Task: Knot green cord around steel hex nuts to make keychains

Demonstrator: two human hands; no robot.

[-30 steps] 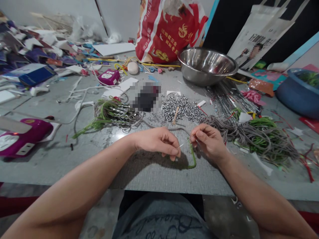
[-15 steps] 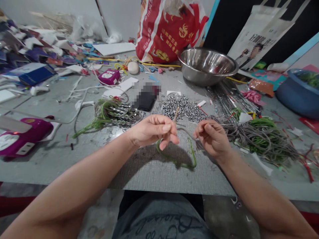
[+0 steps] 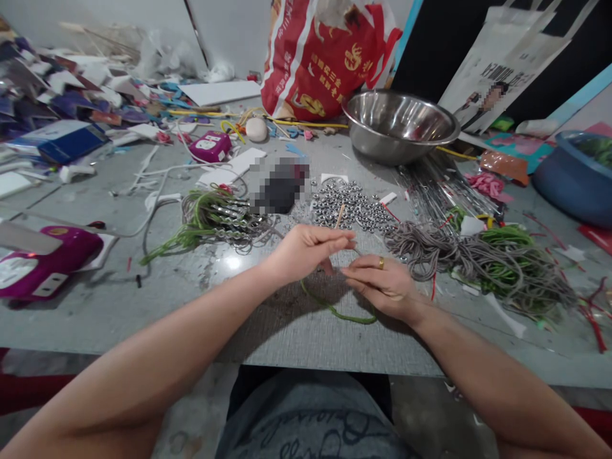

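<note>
My left hand (image 3: 316, 253) is closed in a pinch at the middle of the table, with a cord between its fingers. Just to the right, my right hand (image 3: 381, 285), wearing a gold ring, also pinches the cord, its fingertips close to those of the left. The green part of the cord (image 3: 351, 317) hangs in a loop below both hands. A thin pale stick (image 3: 340, 217) shows just beyond my left fingers; I cannot tell whether they hold it. Small silver beads (image 3: 347, 196) lie in a loose pile behind the hands.
Grey and green cords (image 3: 497, 261) lie heaped at right, below thin metallic strands (image 3: 437, 188). Another cord bundle (image 3: 201, 217) is at left. Behind stand a steel bowl (image 3: 399, 137), a red bag (image 3: 320, 70) and a blue tub (image 3: 564, 182). Purple power sockets (image 3: 52, 261) sit at left.
My right hand has moved left and turned, coming close to my left hand. My left hand has shifted slightly right. The green loop now hangs differently, its right end behind the right hand.
</note>
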